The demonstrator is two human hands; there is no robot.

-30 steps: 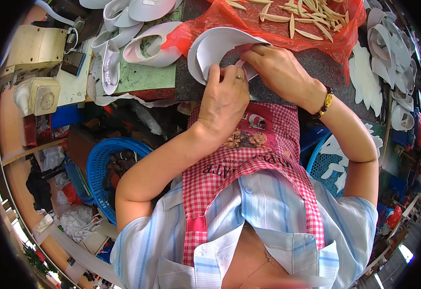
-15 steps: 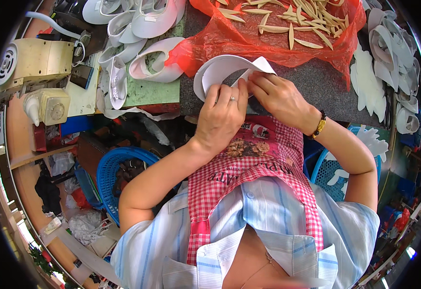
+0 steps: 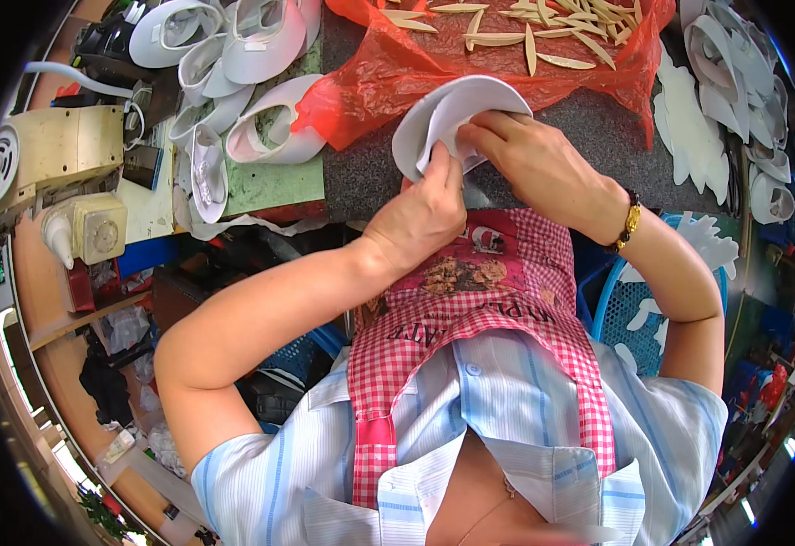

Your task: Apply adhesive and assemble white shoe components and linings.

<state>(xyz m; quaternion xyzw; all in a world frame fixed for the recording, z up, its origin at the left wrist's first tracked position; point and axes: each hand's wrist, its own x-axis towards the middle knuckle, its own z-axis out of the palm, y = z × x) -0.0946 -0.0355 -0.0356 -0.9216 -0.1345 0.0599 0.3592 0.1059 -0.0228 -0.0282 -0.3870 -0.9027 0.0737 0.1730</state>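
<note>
A white shoe upper [image 3: 477,95], curled into a rounded shape, is held between my two hands above the dark grey work surface [image 3: 588,127]. My left hand [image 3: 421,211] pinches its near left edge, thumb and fingers pressed together. My right hand [image 3: 547,166] reaches into its opening from the right, fingertips closed on the inner edge and partly hidden by the material. To the left, a finished-looking white upper [image 3: 274,121] lies on a green mat [image 3: 279,187].
Beyond my hands a red plastic bag [image 3: 470,59] spreads out with several cream curved strips [image 3: 568,62] on it. More white uppers [image 3: 265,41] stand at the far left. Flat white cut pieces [image 3: 688,127] lie at the right. A blue basket [image 3: 629,309] sits below the surface.
The upper has turned and moved slightly right, its rounded side now facing away from me. My left hand has shifted lower on its edge; my right fingers have gone into the opening.
</note>
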